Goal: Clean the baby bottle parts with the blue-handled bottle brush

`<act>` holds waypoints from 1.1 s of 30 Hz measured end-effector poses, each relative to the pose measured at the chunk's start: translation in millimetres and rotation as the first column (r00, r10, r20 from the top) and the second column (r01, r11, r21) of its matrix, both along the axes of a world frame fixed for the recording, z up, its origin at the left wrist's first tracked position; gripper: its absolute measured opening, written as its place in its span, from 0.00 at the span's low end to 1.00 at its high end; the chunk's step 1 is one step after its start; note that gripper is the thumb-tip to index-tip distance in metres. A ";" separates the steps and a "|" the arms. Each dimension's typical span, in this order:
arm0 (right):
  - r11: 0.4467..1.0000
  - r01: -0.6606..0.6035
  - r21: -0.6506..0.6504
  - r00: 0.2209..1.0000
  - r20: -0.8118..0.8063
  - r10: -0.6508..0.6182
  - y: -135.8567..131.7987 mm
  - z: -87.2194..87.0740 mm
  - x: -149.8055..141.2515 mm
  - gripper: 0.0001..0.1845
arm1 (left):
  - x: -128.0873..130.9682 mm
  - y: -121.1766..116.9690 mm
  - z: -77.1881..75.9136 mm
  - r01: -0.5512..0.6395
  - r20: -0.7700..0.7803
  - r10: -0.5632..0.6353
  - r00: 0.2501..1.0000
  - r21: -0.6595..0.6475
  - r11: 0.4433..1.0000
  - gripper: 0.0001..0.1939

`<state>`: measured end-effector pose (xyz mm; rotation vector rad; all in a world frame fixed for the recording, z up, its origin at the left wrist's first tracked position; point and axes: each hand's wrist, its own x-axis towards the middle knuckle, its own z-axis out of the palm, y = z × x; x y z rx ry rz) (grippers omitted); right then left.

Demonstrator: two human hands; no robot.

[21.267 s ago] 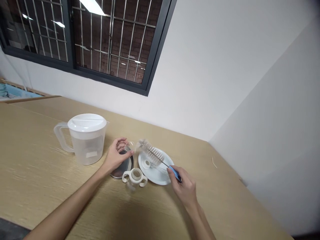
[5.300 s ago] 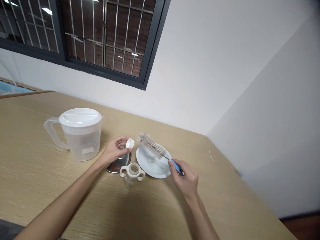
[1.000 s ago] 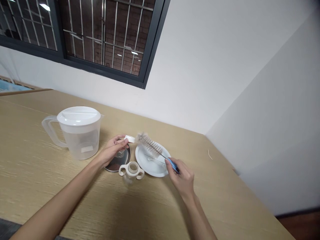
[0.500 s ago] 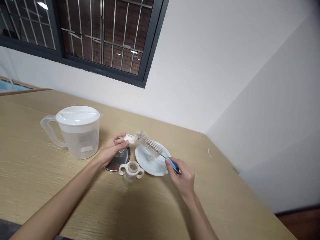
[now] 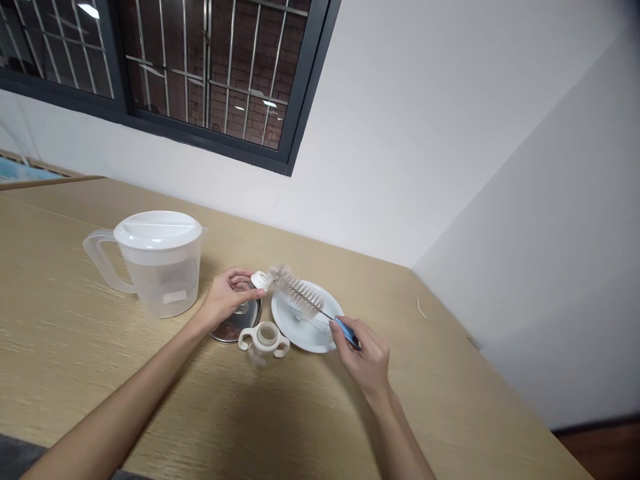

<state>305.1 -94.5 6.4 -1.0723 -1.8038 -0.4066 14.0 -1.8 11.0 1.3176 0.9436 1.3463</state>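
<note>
Between the fingers of my left hand [image 5: 230, 293] is a small white bottle collar ring [image 5: 261, 281]. My right hand [image 5: 364, 353] grips the blue handle of a bottle brush [image 5: 305, 296]. The tip of its pale bristles touches the ring, and its wire shaft slants over a white plate [image 5: 320, 341]. Just in front stands an uncapped baby bottle [image 5: 267, 340] with two white side handles, upright on the table. Under my left hand lies a round metal tray [image 5: 220, 333] with a clear piece on it, partly hidden by the hand.
At the left stands a translucent lidded pitcher [image 5: 165, 273] with liquid inside. A thin pale strand [image 5: 421, 307] lies on the wooden table [image 5: 450, 393] to the right. Behind the table are a white wall and a barred window [image 5: 210, 73].
My left hand has tilted the white ring a little against the brush tip. The brush stays in my right hand almost unmoved. The view has shifted very slightly.
</note>
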 end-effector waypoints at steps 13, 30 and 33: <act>1.000 0.005 0.002 0.999 0.036 -0.006 -0.2 1.3 -0.4 0.04 | 0.3 -4.5 -0.4 -0.116 -0.385 0.208 0.899 0.247 0.962 0.29; 1.000 0.007 -0.015 1.000 -0.008 -0.007 3.3 -1.1 2.4 0.04 | 0.5 -2.7 1.9 -0.063 -0.258 0.117 0.959 0.207 0.976 0.28; 1.000 0.025 0.004 0.999 -0.021 -0.025 3.3 0.2 3.6 0.03 | 0.7 -0.5 0.4 -0.057 -0.228 0.101 0.968 0.192 0.980 0.29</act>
